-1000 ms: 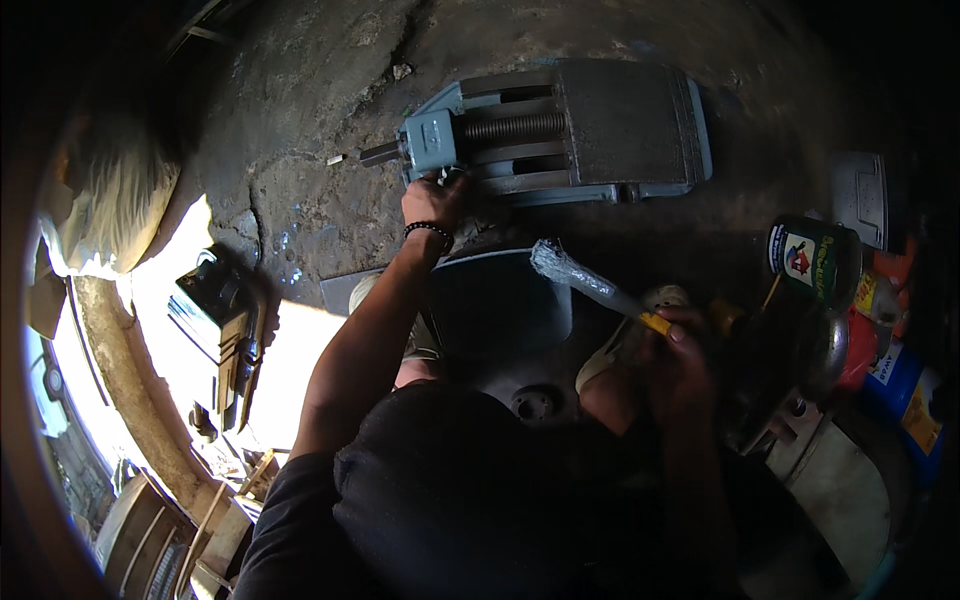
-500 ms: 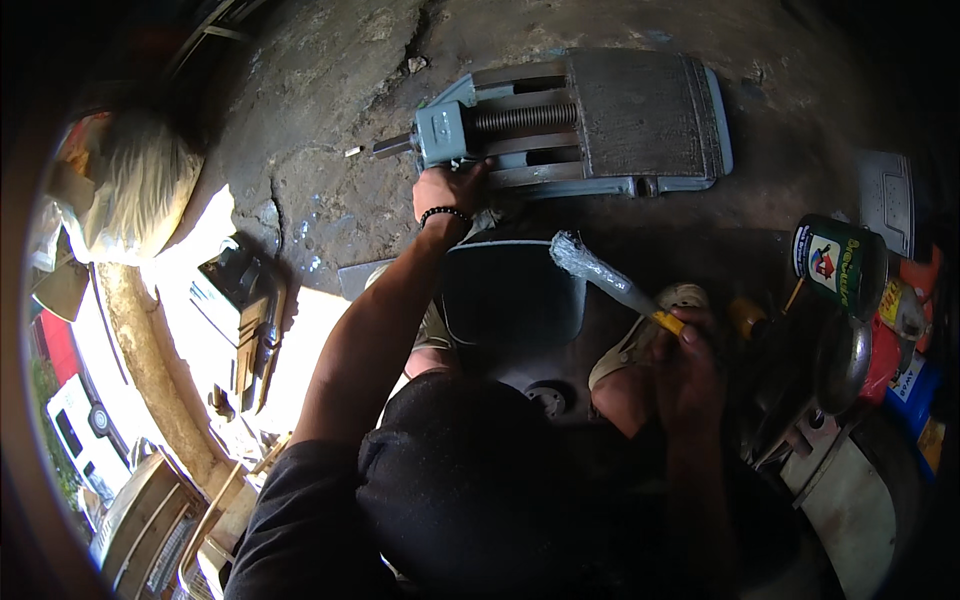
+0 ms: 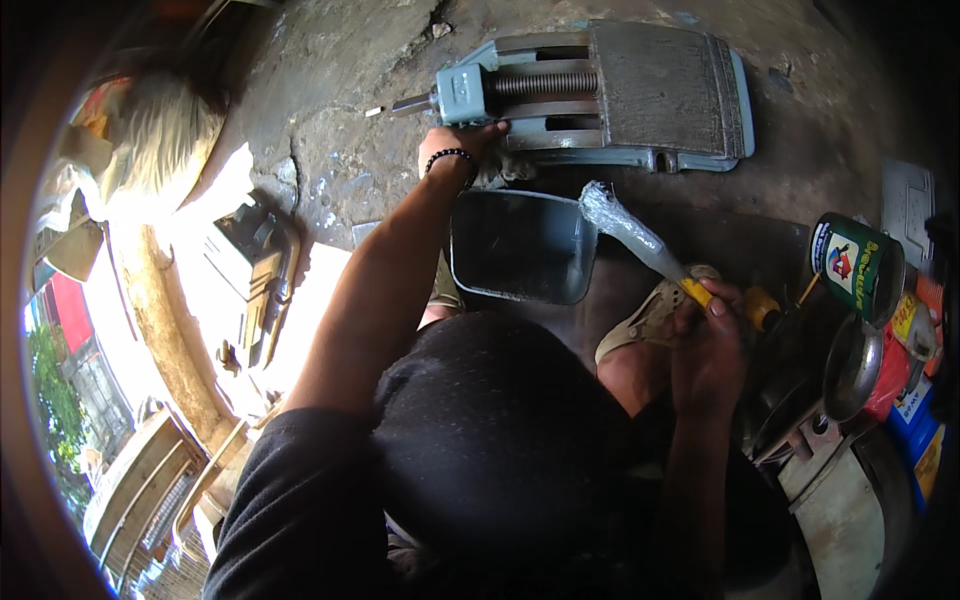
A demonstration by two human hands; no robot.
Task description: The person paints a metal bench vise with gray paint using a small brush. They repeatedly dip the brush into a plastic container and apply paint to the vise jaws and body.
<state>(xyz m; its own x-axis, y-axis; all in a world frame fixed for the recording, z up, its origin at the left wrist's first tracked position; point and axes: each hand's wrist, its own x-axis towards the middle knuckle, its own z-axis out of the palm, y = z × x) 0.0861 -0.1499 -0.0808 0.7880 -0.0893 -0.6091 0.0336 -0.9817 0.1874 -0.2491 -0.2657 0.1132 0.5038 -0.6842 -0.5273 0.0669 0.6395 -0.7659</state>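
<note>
The vise lies beyond the tray, left of the can.

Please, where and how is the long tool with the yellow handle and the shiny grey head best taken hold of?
Probably by the narrow yellow handle, coming from the picture's lower right, as the right hand does. The long tool slants, with its wider, shiny grey head pointing up and left, so the handle end seems easiest to reach.

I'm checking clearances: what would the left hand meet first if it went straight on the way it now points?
The left hand would first meet the vise, at its near side; the fingers seem right against it, though depth is unclear.
</note>
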